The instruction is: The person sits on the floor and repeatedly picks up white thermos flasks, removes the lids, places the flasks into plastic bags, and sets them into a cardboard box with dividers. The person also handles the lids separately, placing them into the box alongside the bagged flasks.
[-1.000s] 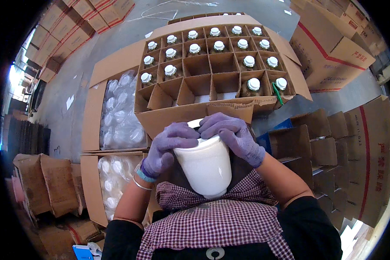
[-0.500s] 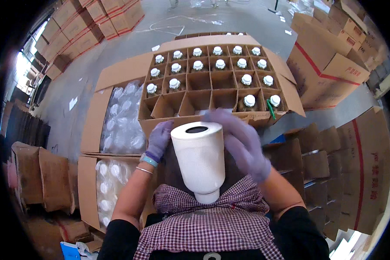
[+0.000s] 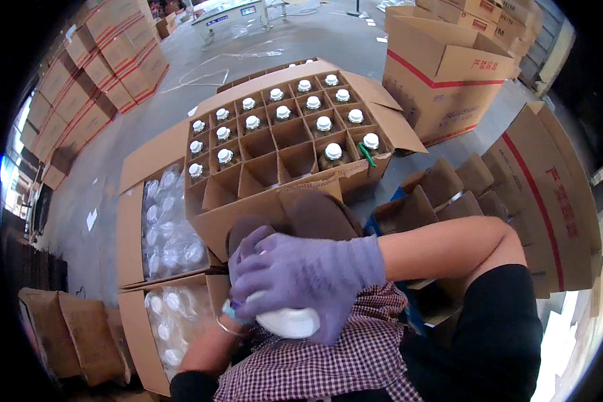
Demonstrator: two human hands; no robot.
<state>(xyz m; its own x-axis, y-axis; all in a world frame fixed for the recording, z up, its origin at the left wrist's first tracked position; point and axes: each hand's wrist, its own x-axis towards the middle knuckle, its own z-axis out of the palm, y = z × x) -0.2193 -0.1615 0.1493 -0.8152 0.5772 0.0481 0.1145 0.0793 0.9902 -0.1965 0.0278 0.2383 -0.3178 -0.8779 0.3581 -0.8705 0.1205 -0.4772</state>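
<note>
My right hand (image 3: 308, 264), in a purple glove, reaches across my front with its fingers wrapped over a white bottle-shaped object (image 3: 288, 323). Only the rounded lower part of this object shows clearly beneath the palm. My left hand (image 3: 234, 309) is almost wholly behind the right one, and its fingers are hidden; the wrist shows a teal band and a bangle. Just beyond my hands stands an open carton (image 3: 234, 214) with cardboard dividers. White-capped bottles (image 3: 283, 112) fill many of its cells, while several near and middle cells hold no bottle.
On the left, two open cartons hold clear-wrapped bottles (image 3: 174, 228) and more white-capped ones (image 3: 174, 321). A green strip (image 3: 366, 154) hangs by the corner bottle. Dividers (image 3: 442, 187) and a tall carton (image 3: 442, 80) stand at the right. Stacked cartons (image 3: 107, 60) rise far left.
My right hand has come across to the left and closed over the white bottle-shaped object, covering my left hand. The object looks tilted and mostly hidden now. The view has turned to the right.
</note>
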